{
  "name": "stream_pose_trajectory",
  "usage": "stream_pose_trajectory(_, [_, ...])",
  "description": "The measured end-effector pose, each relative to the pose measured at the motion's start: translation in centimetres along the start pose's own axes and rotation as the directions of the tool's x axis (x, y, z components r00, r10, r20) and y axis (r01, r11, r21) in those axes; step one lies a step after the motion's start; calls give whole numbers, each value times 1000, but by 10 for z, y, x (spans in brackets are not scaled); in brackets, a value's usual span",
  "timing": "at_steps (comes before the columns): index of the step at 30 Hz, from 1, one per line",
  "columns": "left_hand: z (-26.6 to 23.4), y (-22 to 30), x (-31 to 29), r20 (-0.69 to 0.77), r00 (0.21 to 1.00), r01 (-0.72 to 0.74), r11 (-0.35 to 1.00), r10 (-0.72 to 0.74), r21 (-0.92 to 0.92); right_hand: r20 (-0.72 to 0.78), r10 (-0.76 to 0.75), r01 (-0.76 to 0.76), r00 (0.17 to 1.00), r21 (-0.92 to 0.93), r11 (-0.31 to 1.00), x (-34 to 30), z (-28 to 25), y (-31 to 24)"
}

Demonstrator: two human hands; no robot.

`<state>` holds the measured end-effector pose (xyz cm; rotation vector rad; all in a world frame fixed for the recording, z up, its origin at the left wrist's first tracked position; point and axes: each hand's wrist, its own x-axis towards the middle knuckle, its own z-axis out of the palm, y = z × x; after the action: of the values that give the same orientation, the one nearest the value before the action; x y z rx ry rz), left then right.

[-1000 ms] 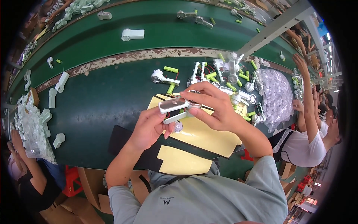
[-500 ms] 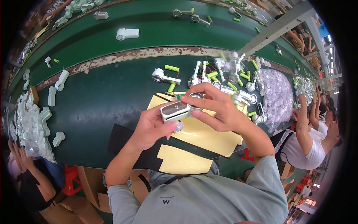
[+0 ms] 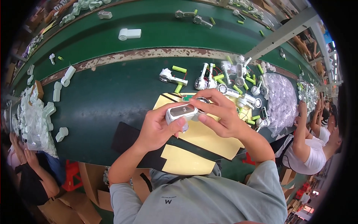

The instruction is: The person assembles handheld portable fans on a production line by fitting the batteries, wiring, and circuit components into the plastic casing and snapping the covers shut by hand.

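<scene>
Between my two hands is a small white handheld fan (image 3: 181, 111) with a grey panel on its handle and a round head. My left hand (image 3: 158, 126) is closed round the handle, its thumb pressed against the near side. With fingers and thumb, my right hand (image 3: 220, 114) pinches the fan's round head. A small pale round piece, partly hidden, shows just below the handle by my left thumb. Under the hands lies a yellow sheet (image 3: 209, 139) with black strips, and a green circuit board (image 3: 187, 98) shows just beyond the fan.
Several opened fans (image 3: 171, 77) with green batteries (image 3: 179, 69) lie beyond my hands and to the right. A clear bag of pale parts (image 3: 278, 100) stands at the right. White casings (image 3: 56, 92) are at the left. Beyond a worn ledge runs a green belt (image 3: 160, 31). Co-workers sit on both sides.
The dark gap along the handle's side no longer shows; its halves look pressed together. My left thumb has moved up onto the handle. The whole view has shifted slightly.
</scene>
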<state>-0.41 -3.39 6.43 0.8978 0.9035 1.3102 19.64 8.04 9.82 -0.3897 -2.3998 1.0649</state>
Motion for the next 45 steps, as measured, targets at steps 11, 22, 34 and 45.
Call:
stream_pose_trajectory(11, [7, -1, -3, -53, 996, -74, 997, 71, -39, 51, -24, 27, 998, -59, 998, 8, -3, 3])
stream_pose_trajectory(22, [6, 2, -5, -59, 983, -147, 945, 172, 293, 109, -78, 79, 991, -2, 997, 3, -2, 17])
stream_pose_trajectory(34, [-3, 1, -4, -48, 998, -39, 991, 46, 130, 124, -55, 66, 991, -81, 995, 8, -4, 9])
stream_pose_trajectory(45, [11, -16, 0, -1, 906, -359, 772, 422, 525, -402, 7, 50, 916, 131, 990, 20, 28, 14])
